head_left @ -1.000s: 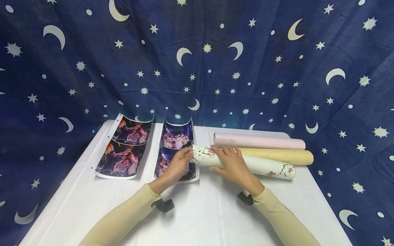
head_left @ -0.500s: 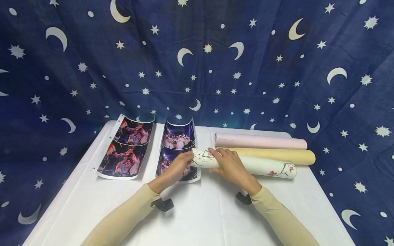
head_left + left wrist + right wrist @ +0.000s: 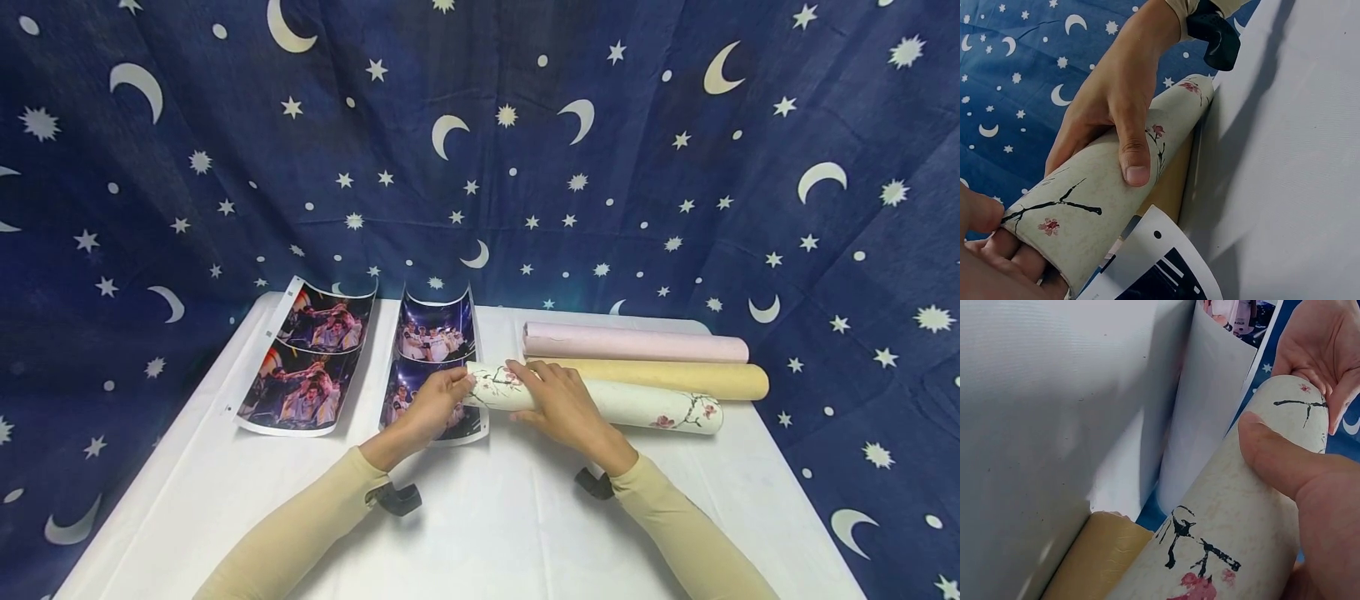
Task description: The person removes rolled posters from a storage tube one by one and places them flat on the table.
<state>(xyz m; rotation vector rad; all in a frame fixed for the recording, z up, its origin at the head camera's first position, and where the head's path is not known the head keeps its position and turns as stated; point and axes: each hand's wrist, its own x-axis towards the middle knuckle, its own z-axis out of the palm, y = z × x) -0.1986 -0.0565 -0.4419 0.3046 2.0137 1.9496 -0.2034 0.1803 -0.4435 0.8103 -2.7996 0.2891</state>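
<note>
While the left hand (image 3: pixel 431 410) pinches the left end of the white roll (image 3: pixel 637 407), thumb at the rim and bent fingers at the opening, the right hand (image 3: pixel 566 410) grips it farther along — thumb on the near side, fingers over the far side, parted by the roll's width. The white roll lies crosswise in front of the person over the white table (image 3: pixel 480 542), its blossoms and branches showing. Its left end overlaps the inner print (image 3: pixel 437 333) in the head view; whether they touch, I cannot tell. Just behind it is the yellow roll (image 3: pixel 686 381), and behind that the pink roll (image 3: pixel 637 343) — all three nearly parallel. The outer print (image 3: pixel 311 392) lies farther left, apart from the inner print, both curled. A blue curtain (image 3: pixel 480 75) with moons and stars hangs behind. Beige sleeves (image 3: pixel 300 521) cover both forearms.
</note>
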